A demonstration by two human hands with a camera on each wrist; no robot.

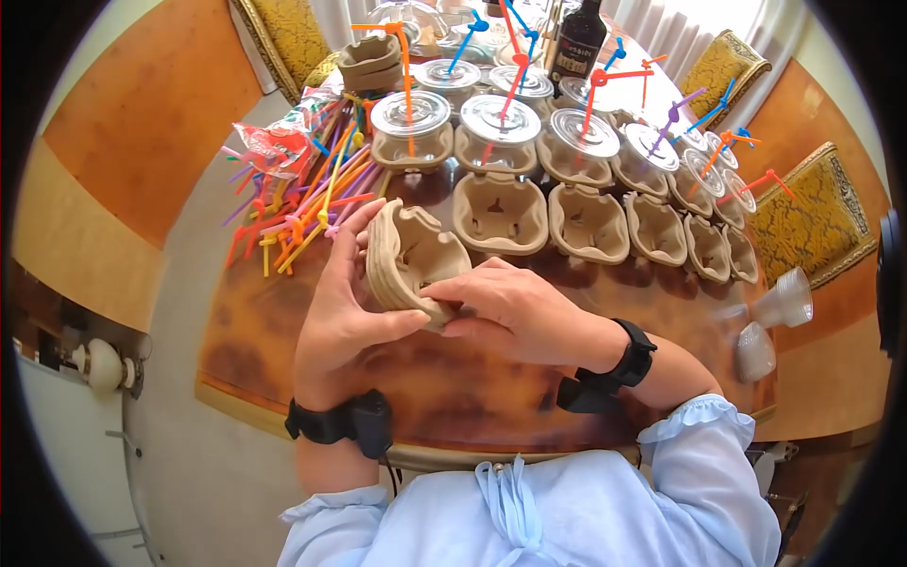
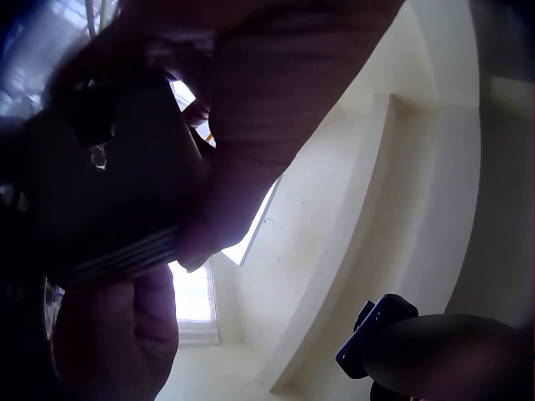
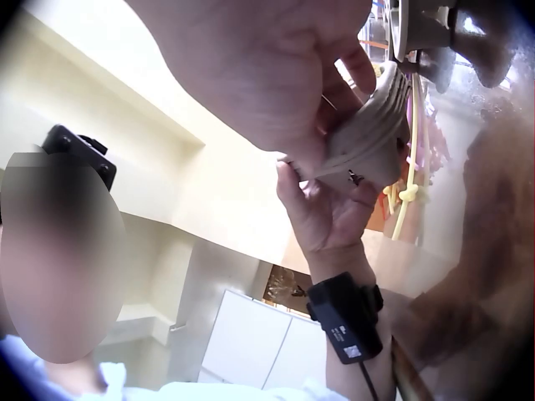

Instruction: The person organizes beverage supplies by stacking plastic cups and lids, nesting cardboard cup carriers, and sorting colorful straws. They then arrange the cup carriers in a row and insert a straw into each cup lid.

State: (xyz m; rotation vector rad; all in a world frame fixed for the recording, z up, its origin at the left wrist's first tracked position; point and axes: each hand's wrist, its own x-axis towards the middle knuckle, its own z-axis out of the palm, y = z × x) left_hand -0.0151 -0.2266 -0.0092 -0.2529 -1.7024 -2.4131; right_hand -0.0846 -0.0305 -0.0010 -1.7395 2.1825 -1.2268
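A small nested stack of brown pulp cup holders is held up over the table, tilted, with its hollow side facing right. My left hand grips it from the left, thumb along the near side and fingers behind. The right hand pinches the near rim, its fingertips at the edge. In the left wrist view the layered edges of the stack show dark against the window light. The right wrist view shows the stack between both hands, with the left thumb below.
A row of single cup holders stands ahead, running right. Behind them, lidded clear cups with knotted straws sit in holders. Loose colourful straws lie left, more holders at the back left, a dark bottle behind, clear cups at right.
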